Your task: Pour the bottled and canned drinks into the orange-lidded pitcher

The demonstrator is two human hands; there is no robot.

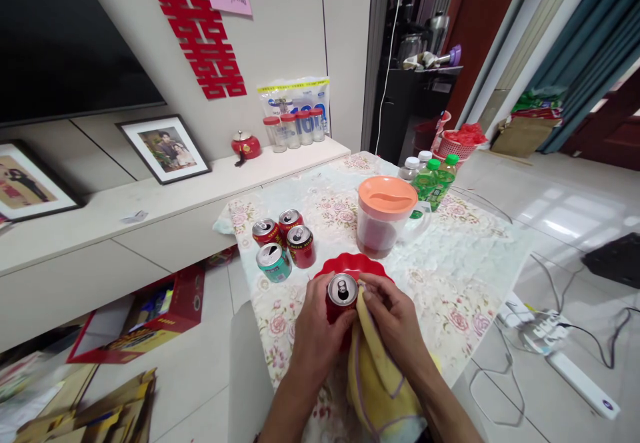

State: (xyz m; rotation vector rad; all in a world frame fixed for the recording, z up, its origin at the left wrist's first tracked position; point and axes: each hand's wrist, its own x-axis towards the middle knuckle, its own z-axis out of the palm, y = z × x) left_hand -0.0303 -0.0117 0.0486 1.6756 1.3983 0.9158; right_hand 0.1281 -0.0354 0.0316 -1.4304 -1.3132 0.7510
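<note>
Red can [342, 296] sits low in the frame's centre, above a red dish [350, 267]; your left hand [314, 326] wraps its side. Your right hand [395, 320] presses a yellow cloth [377, 380] against its rim, fingers closed on the fabric.

Both hands are mid-worktop [465, 276], just this side of the red plate [350, 266]. Blocked ahead-left: cluster of four cans [283, 243], packed touching, near the left hand [315, 326]. Blocked ahead-right: orange-lidded pitcher [385, 220] just behind the plate, with bottles [430, 176] behind it at the far edge. Narrow lane between cans and pitcher. Right of the right hand [395, 323]: bare floral cloth out to the edge, widest free stretch. Far-left cloth behind the cans also open.
</note>
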